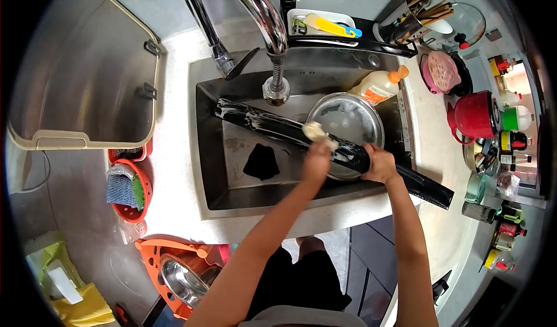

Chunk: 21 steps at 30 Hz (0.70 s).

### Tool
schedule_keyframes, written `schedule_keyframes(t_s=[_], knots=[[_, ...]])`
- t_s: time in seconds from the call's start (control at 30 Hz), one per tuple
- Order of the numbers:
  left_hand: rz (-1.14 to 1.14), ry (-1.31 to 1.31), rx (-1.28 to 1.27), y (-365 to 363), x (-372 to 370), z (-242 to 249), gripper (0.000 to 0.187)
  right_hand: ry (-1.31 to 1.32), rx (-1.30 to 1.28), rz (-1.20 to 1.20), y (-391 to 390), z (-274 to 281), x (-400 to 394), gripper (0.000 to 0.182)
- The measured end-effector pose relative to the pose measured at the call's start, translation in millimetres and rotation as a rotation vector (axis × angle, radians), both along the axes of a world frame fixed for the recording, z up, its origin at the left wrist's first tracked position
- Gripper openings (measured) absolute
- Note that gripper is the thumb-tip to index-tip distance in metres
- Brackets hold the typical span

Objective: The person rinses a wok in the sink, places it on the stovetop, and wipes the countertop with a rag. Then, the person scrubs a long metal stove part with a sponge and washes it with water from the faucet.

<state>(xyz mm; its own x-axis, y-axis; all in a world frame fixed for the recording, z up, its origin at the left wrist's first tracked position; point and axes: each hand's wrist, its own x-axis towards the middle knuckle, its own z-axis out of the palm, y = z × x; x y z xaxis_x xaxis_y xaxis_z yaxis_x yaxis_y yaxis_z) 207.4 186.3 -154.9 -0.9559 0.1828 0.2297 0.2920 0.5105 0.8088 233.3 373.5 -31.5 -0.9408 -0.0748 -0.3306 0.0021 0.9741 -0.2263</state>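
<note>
A long black panel (261, 123) lies slantwise across the sink, streaked with white suds, its right end jutting past the sink's edge over the counter. Around its right part my right hand (380, 163) is closed, gripping it. My left hand (317, 163) is closed on a cream-coloured sponge (315, 132) that rests against the panel's soapy face. Partly under the panel stands a round metal basin (348, 112) with cloudy water or suds. On the sink floor, left of my left hand, lies a crumpled black cloth (261, 162).
A chrome faucet (277, 88) hangs over the sink (210, 170). A soap bottle (376, 88) with an orange cap leans at the back right corner. Behind, a black rack (360, 43) holds brushes. A red kettle (474, 115) stands right; an orange basket (145, 196) sits left.
</note>
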Motion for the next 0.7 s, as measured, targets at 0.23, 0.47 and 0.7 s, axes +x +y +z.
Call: schedule_keyframes(t_s=[0.23,0.47,0.7], knots=[[0.076,-0.114,0.011,-97.3,-82.8,-34.4,0.020,0.028,-0.010,0.024,4.3,-7.9,2.0,0.072],[0.103,0.069,-0.118,-15.7,-21.1,-12.8,0.021,-0.019,0.018,0.001,0.9,-0.9,0.9,0.074],[-0.047,-0.057,-0.165,-58.7,-35.0,-24.9,0.024,-0.003,0.016,0.010,6.3,-8.3,5.6,0.075]])
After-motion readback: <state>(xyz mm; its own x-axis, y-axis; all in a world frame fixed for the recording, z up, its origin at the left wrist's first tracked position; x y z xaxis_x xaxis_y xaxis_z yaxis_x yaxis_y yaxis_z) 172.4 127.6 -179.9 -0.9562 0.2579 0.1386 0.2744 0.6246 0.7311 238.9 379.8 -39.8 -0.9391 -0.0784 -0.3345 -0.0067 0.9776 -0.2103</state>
